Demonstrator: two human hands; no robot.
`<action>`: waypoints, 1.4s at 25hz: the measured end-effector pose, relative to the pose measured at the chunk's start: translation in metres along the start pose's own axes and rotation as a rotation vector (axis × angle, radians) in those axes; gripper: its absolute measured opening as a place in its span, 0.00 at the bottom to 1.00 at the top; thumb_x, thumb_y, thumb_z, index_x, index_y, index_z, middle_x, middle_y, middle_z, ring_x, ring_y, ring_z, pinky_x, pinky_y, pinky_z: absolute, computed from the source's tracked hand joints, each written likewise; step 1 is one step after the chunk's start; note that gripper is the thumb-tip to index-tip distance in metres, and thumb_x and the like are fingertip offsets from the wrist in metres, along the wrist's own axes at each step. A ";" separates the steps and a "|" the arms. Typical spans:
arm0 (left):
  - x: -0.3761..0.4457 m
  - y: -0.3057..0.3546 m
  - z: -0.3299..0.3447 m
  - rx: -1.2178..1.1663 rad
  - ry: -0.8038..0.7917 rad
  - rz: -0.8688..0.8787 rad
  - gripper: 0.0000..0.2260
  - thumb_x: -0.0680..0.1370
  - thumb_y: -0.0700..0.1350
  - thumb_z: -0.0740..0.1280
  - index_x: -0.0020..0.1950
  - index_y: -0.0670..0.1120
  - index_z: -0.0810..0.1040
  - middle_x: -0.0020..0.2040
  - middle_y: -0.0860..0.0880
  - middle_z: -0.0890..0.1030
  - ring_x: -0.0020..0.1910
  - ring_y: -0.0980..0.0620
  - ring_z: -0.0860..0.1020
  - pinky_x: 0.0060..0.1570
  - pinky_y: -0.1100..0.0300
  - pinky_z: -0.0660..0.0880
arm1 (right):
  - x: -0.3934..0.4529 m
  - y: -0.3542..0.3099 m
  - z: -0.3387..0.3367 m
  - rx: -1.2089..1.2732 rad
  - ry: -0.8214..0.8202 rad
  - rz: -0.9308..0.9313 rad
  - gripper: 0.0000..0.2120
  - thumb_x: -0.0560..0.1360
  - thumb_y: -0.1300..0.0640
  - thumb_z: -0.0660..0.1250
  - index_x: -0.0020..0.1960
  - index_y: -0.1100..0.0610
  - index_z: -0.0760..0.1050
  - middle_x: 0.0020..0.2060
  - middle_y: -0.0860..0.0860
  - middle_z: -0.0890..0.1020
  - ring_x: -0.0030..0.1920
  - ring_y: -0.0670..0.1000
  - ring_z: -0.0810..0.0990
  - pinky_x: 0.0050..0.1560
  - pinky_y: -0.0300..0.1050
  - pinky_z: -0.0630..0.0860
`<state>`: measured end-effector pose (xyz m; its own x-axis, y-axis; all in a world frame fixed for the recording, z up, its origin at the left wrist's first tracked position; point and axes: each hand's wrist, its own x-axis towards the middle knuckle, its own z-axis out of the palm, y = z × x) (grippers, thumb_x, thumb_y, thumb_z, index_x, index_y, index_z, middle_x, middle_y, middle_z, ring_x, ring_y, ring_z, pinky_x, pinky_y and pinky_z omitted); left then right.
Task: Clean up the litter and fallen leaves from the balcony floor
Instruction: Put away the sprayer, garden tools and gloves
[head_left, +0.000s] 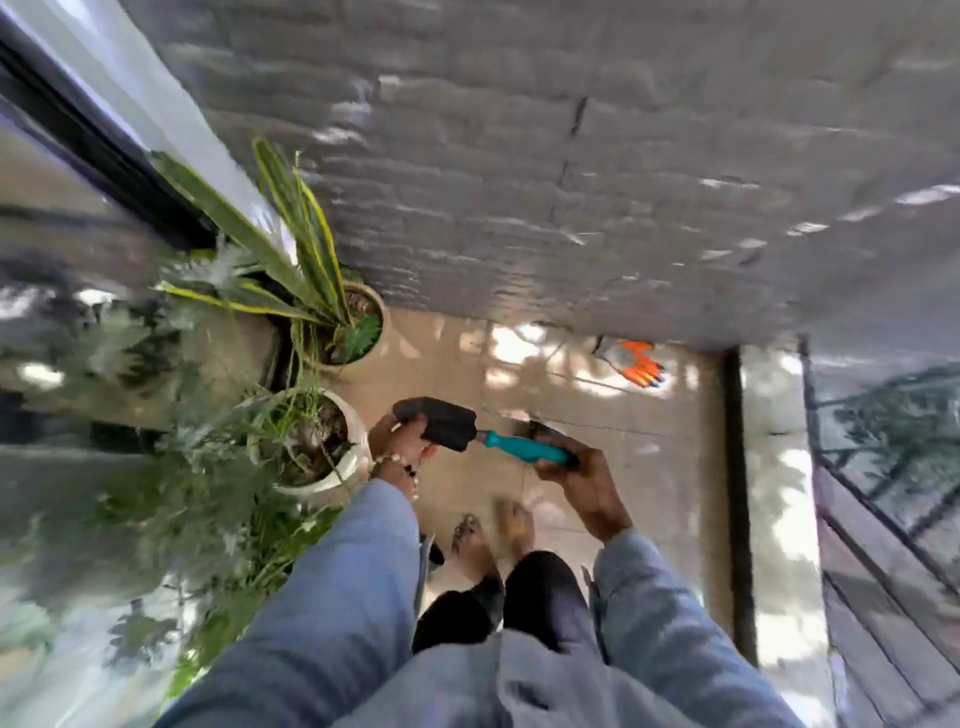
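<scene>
A garden trowel (441, 426) with a black blade and a teal handle hangs level above the beige balcony floor (649, 441). My right hand (571, 467) grips its teal handle. My left hand (400, 441), with a bead bracelet at the wrist, holds the black blade from below, fingers curled round it. An orange glove (641, 364) lies on the floor near the grey brick wall. The frame is blurred, so I cannot make out leaves or litter on the tiles.
Two potted plants stand at the left: a snake plant pot (374, 312) and a white pot (343, 467). A grey brick wall (571, 182) closes the far side. A dark floor strip (737, 493) and a railing (883, 493) lie to the right. My bare feet (493, 535) stand on the tiles.
</scene>
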<state>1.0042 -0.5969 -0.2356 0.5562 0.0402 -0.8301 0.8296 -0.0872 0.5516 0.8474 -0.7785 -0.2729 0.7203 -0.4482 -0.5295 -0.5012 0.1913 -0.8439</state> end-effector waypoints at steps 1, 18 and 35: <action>-0.017 -0.006 0.011 0.001 -0.042 0.007 0.09 0.81 0.34 0.60 0.44 0.47 0.72 0.40 0.42 0.76 0.32 0.50 0.76 0.26 0.61 0.76 | -0.025 -0.001 -0.014 0.111 0.061 0.019 0.13 0.71 0.73 0.68 0.54 0.65 0.78 0.43 0.55 0.81 0.42 0.52 0.78 0.44 0.45 0.78; -0.321 -0.324 0.113 1.107 -0.914 0.289 0.02 0.81 0.40 0.62 0.52 0.45 0.73 0.47 0.44 0.76 0.41 0.45 0.78 0.42 0.50 0.81 | -0.482 0.232 -0.100 1.062 1.327 0.024 0.06 0.78 0.64 0.64 0.54 0.62 0.75 0.39 0.57 0.78 0.28 0.46 0.78 0.29 0.36 0.75; -0.514 -0.692 -0.008 1.963 -1.551 0.153 0.08 0.80 0.34 0.60 0.53 0.43 0.77 0.50 0.37 0.81 0.34 0.46 0.80 0.32 0.55 0.80 | -0.804 0.390 0.035 2.102 2.194 -0.524 0.05 0.79 0.60 0.61 0.46 0.53 0.74 0.43 0.53 0.78 0.42 0.51 0.77 0.39 0.43 0.75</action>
<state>0.1450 -0.5494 -0.1901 -0.5504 -0.3662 -0.7503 -0.6209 -0.4211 0.6611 0.0891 -0.3132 -0.1791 -0.6618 -0.0236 -0.7493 0.6018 -0.6129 -0.5121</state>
